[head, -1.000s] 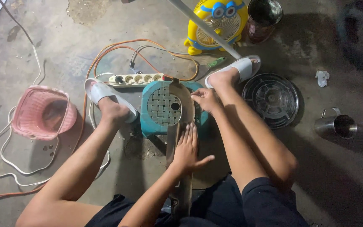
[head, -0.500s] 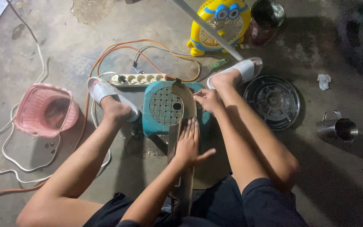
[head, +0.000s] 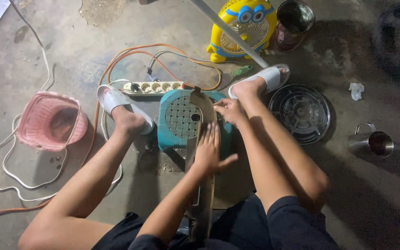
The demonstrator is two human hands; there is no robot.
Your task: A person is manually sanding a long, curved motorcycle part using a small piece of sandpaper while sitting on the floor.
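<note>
A long flat brown strip [head: 203, 185] lies from my lap out over a teal plastic stool [head: 174, 121] with a woven top. My left hand [head: 209, 149] rests palm down on the strip just behind the stool, fingers together and thumb out to the right. My right hand [head: 230, 110] is at the strip's far right edge above the stool, its fingers curled onto that edge. My bare legs stretch out on either side of the stool, with white slippers [head: 116, 99] on my feet.
A pink basket [head: 49, 121] sits on the left among white and orange cables [head: 116, 58]. A white power strip [head: 153, 87] lies behind the stool. To the right are a round metal grille [head: 302, 112] and a metal mug [head: 375, 141]. A yellow cartoon fan [head: 244, 28] and a dark jar [head: 292, 21] stand at the back.
My left hand has slid forward along the strip toward the stool and its fingers have drawn together. My right hand stays at the strip's far edge.
</note>
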